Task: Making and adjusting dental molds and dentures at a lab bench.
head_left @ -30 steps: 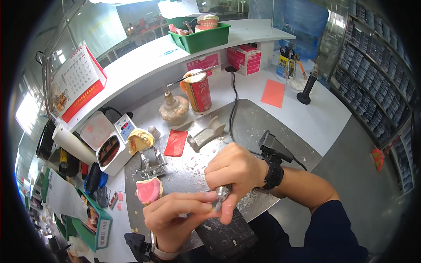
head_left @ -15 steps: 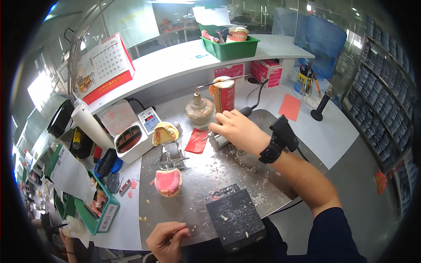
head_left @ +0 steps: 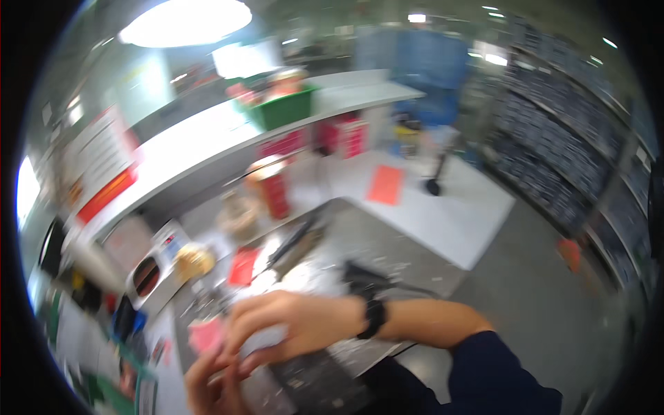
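So the metal tray [head_left: 415, 256] took up most of the desk, with a black box [head_left: 318, 387] over its near edge. The right hand [head_left: 297, 321] was above the tray's near-left part, thumb and fingers curved round with a gap between. The left hand [head_left: 211, 391] was at its near-left edge, fingers bunched up. Their fingertips met, but too blurry to tell if anything was pinched there, sorry. A red tin can [head_left: 275, 197] stood past the tray's far edge, a dark pen-shaped tool [head_left: 296, 242] lay toward its far side, and the pink mold [head_left: 206, 333] sat on its left, right by the fingers.
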### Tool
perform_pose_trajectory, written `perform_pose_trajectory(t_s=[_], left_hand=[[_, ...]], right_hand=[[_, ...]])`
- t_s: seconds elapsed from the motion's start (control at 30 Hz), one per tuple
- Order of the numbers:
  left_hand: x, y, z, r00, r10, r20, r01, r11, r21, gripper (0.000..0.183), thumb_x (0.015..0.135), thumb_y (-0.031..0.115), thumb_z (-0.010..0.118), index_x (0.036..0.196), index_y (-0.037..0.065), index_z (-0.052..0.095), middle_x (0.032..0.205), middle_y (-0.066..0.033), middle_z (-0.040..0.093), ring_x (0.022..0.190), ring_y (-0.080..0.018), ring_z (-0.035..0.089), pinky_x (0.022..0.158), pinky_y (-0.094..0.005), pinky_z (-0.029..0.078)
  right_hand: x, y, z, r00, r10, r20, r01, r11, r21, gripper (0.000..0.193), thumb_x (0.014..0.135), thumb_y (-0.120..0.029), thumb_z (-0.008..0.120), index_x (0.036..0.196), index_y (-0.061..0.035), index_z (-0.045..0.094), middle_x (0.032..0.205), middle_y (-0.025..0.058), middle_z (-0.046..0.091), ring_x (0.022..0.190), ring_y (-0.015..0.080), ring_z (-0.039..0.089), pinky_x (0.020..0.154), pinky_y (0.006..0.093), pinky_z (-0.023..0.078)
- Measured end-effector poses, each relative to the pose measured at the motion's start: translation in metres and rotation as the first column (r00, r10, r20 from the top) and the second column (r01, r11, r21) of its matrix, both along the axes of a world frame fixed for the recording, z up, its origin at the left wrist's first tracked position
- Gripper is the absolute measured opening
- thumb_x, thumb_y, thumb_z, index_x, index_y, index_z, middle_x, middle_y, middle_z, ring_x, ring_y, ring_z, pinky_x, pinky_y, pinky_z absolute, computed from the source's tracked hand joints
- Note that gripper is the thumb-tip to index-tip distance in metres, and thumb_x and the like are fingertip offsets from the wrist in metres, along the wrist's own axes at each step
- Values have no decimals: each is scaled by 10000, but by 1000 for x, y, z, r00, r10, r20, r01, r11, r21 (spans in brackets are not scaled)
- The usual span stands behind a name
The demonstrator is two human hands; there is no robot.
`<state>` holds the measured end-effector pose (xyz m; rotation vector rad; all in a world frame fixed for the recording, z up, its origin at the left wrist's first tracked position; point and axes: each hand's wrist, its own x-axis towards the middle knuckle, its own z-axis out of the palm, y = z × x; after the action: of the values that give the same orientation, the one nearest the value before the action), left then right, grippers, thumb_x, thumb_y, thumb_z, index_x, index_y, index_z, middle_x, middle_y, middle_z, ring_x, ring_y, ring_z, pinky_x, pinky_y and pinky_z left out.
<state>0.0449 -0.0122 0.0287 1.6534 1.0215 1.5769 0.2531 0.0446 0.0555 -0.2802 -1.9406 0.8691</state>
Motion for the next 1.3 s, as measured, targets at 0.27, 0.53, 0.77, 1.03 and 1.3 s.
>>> perform_pose_trajectory(t_s=[0.27, 0.53, 0.77, 1.03, 1.3], left_hand=[[4, 9, -16, 985, 49, -163, -33, 994, 101, 392, 904, 45, 721, 1259, -21, 569, 1068, -207, 697, 958, -277, 696, 873, -352, 566], [-81, 62, -29, 828, -35, -560, 62, 998, 30, 724, 786, -28, 746, 1445, 2, 449, 1251, -150, 557, 1129, -258, 603, 875, -359, 586], [-46, 57, 6, 927, -179, -328, 65, 942, -331, 801, 693, 160, 924, 1346, -46, 509, 1241, -146, 639, 1109, -209, 650, 952, -340, 539], [-15, 14, -13, 983, -180, -38, 148, 895, -421, 880, 630, 183, 966, 1318, -27, 458, 1259, -143, 574, 1131, -210, 623, 993, -356, 504], [-11, 19, -25, 972, -236, 22, 229, 912, -341, 864, 650, 158, 955, 1319, -16, 438, 1237, -145, 583, 1162, -233, 614, 1002, -363, 510]], right_hand=[[2, 33, -35, 990, -111, -92, 138, 914, 381, 365, 823, -372, 793, 1100, -152, 703, 946, 47, 706, 855, 205, 682, 672, 352, 543], [-1, 33, -18, 958, -273, -83, 275, 961, 17, 121, 874, 12, 689, 987, -13, 657, 953, 87, 660, 887, 182, 674, 767, 306, 553], [18, 8, -10, 923, -379, 69, 385, 915, -121, 180, 910, 1, 670, 1088, -20, 695, 1005, 82, 666, 901, 157, 681, 762, 264, 567], [8, -3, 0, 972, -220, 78, 230, 837, -496, 134, 915, 24, 673, 1048, 18, 686, 1007, 89, 691, 936, 130, 679, 815, 255, 557], [8, -6, -7, 980, -100, 169, 171, 858, -484, 205, 928, -169, 711, 1054, -8, 703, 988, 50, 712, 934, 94, 633, 860, 275, 495]])
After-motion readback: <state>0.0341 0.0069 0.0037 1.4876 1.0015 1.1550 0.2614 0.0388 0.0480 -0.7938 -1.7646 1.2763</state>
